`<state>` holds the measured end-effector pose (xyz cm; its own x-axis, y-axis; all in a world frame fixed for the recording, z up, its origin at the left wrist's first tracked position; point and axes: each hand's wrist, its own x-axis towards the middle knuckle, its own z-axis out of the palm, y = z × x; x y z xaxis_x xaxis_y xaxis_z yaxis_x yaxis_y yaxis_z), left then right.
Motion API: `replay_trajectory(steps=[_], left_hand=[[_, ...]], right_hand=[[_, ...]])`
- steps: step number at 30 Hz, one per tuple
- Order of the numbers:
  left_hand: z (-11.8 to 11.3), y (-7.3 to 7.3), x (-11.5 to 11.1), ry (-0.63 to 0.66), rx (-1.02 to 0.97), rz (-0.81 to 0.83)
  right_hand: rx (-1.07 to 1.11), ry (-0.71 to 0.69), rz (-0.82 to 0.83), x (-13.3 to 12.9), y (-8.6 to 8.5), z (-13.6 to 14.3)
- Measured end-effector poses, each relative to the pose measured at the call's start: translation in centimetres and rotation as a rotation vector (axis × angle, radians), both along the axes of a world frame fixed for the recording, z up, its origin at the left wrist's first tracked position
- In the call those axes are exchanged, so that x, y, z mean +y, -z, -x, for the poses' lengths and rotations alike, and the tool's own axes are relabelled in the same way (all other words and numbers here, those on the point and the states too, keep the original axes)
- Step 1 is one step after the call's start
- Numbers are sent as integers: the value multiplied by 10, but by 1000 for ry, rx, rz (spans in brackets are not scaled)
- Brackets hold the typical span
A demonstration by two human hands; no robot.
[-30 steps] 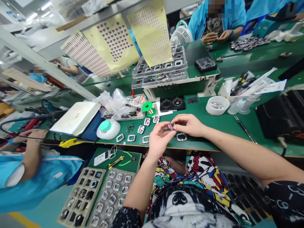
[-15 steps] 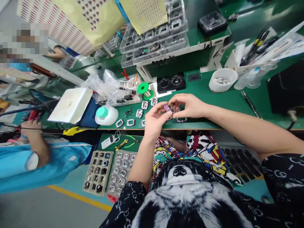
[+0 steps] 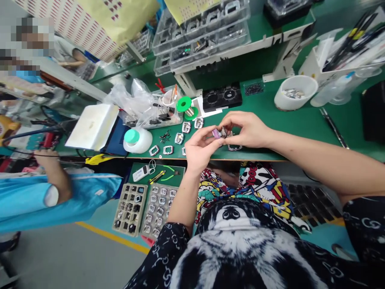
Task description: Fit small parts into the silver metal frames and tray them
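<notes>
Near the bench's front edge, my left hand (image 3: pixel 198 150) pinches a small part with a purple face (image 3: pixel 215 133) between thumb and fingers. My right hand (image 3: pixel 248 130) meets it from the other side, fingertips closed on a small metallic piece (image 3: pixel 223 133) that touches the purple-faced part. Fingers hide much of both pieces, and I cannot tell whether they are joined. Below my right hand lies a silver frame (image 3: pixel 234 147) like a watch case. Several similar frames, one of them a watch-case frame (image 3: pixel 198 123), lie left of my hands.
Left on the green bench stand a white bottle with a green cap (image 3: pixel 137 140), a solder spool (image 3: pixel 188 107) and small black parts (image 3: pixel 165 136). Behind are a black fixture (image 3: pixel 221 97) and a white cup (image 3: pixel 295 93). Part trays (image 3: pixel 130 208) sit lower left, near a co-worker's blue sleeve (image 3: pixel 60 200).
The view has shifted a little. The purple-faced part has turned between my fingers, and more of the metallic piece beside it shows. Both hands stay together.
</notes>
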<state>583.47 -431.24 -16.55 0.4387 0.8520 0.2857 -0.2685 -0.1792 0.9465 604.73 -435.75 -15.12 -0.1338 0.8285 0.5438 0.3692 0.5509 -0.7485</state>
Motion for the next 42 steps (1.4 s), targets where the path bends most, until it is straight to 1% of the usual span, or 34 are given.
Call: replay_trajectory(steps=[7,14,22,30,33,36,42], left_hand=[[-3,10,-1,-53,-66,-86],[-3,17,-3,-128,-68,-92],[-2,18,-3,-56,-71,-175],[-4,19,-4,-54,-91,-232],[-5,19,-6,-76,-96,-289],[-6,17,-7,-102,-86,-387],[-6,15,-10,-187,19,-580]], right_hand=[[10,20,-109,2,6,1],[-40,61,-203,0,5,2],[-56,87,-260,2,7,5],[-60,124,-307,1,8,6],[-68,143,-330,1,9,7],[-71,154,-355,0,9,8],[-93,165,-409,0,11,9]])
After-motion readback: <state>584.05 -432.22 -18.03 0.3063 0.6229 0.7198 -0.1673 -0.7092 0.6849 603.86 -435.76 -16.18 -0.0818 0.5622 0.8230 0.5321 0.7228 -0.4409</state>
